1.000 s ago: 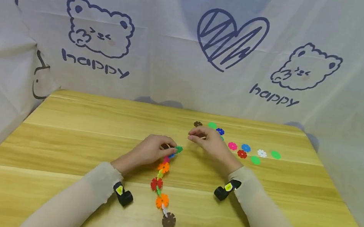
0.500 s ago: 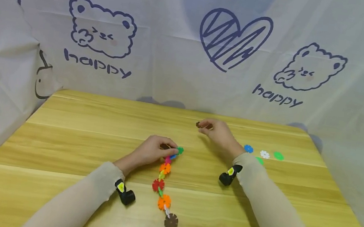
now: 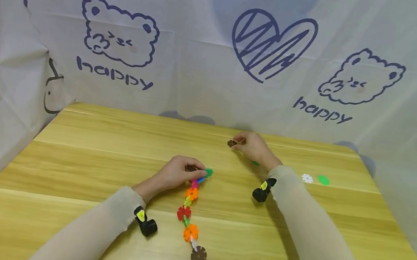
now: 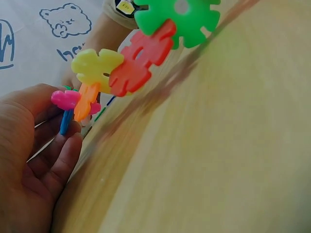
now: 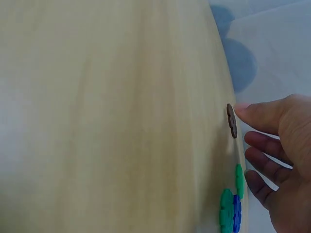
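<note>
In the head view my left hand (image 3: 180, 172) pinches the upper end of a chain of interlocking snowflake discs, whose orange disc (image 3: 191, 233) and brown end disc (image 3: 198, 256) trail toward me. A green disc (image 3: 208, 172) juts past the fingertips. The left wrist view shows the chain's pink disc (image 4: 65, 99) and blue disc (image 4: 65, 122) at the fingers. At the far side of the table my right hand (image 3: 255, 147) reaches over a loose brown disc (image 3: 232, 143). In the right wrist view its thumb tip is close to that brown disc (image 5: 232, 121), with the other fingers spread apart.
A white disc (image 3: 307, 178) and a light green disc (image 3: 323, 180) lie on the wooden table (image 3: 112, 134) at the right. Green and blue discs (image 5: 237, 213) lie below the right fingers. A printed cloth (image 3: 191, 56) hangs behind the table.
My right hand has moved away toward the table's far edge, over the loose brown disc, and its forearm now covers several discs. My left hand keeps hold of the chain, nearly still.
</note>
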A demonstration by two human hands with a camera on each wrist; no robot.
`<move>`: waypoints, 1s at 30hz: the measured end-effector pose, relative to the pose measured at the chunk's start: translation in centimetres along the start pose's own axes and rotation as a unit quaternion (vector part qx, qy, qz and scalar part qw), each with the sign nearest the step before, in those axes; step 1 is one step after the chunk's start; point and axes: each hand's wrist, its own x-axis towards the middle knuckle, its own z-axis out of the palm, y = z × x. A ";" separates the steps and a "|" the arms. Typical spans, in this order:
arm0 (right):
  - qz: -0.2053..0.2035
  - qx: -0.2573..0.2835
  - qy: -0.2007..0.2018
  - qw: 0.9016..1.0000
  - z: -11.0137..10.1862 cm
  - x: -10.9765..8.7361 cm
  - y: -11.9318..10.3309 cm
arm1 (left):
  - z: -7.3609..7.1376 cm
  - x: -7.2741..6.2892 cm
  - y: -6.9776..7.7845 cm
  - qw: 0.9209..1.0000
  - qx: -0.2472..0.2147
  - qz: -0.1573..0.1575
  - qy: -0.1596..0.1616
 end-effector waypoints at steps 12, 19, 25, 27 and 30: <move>0.014 -0.021 -0.041 0.999 0.1 1.2 -0.1 | 0.1 0.0 0.0 1.000 -0.024 -0.005 -0.001; 0.014 -0.019 -0.058 0.998 -0.1 1.2 -0.2 | 0.1 0.1 -0.1 1.000 -0.015 -0.003 0.002; 0.004 -0.006 -0.067 0.998 -0.2 1.0 -0.2 | 0.1 0.1 -0.1 1.000 -0.005 -0.005 0.002; -0.003 -0.003 -0.068 0.998 -0.2 1.0 -0.1 | 0.1 0.1 -0.1 1.000 -0.003 -0.007 0.003; -0.014 0.000 -0.070 0.997 -0.2 0.9 0.0 | 0.1 0.1 -0.1 1.000 0.001 -0.009 0.003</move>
